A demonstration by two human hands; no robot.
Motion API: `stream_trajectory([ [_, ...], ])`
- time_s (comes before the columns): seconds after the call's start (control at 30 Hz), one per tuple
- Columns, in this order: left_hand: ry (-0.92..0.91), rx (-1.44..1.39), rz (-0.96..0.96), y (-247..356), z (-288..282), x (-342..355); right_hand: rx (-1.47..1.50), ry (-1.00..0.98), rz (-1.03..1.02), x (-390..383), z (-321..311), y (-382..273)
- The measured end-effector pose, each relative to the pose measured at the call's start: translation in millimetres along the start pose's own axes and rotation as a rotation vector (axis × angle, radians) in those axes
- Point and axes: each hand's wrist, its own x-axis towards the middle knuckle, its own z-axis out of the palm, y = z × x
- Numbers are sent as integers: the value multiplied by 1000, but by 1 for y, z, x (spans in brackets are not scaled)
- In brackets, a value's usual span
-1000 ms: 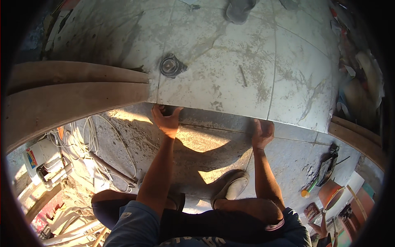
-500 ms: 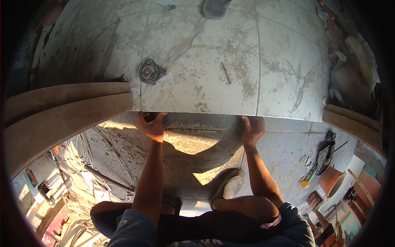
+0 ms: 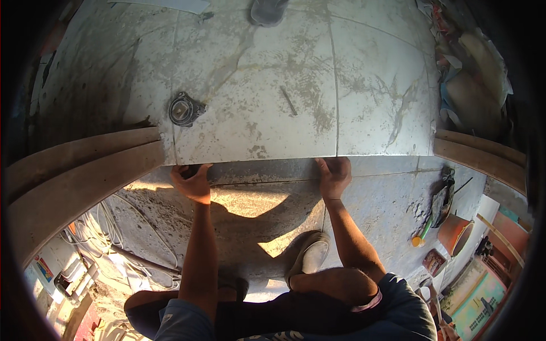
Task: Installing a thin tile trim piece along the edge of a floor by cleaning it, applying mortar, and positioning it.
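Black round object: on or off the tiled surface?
On: the black round object rests on the tiled surface, which shows all around it.

Left hand (image 3: 192, 184) and right hand (image 3: 336, 178) work at the near edge of a tiled surface (image 3: 239, 139), boards (image 3: 96, 179) on either side. On it, a fitting (image 3: 183, 109) lies left of a rod (image 3: 289, 101); below, cables (image 3: 101, 230) lie left, a bucket (image 3: 455, 235) right.

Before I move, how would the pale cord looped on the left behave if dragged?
The pale cord would probably be floppy, since it lies in loose, uneven curves. It seems apt to tangle, as several loops cross one another. It might also snag on the dark rod lying among the strands.
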Motion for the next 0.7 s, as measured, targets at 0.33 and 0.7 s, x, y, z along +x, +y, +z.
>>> stream_trajectory([
  [0.33, -21, -82, 100, -11, 2, 0, -59, 15, -68, 4, -6, 2],
  [0.7, -10, -89, 84, -17, 4, -2, -58, 6, -68, 4, -7, 2],
])
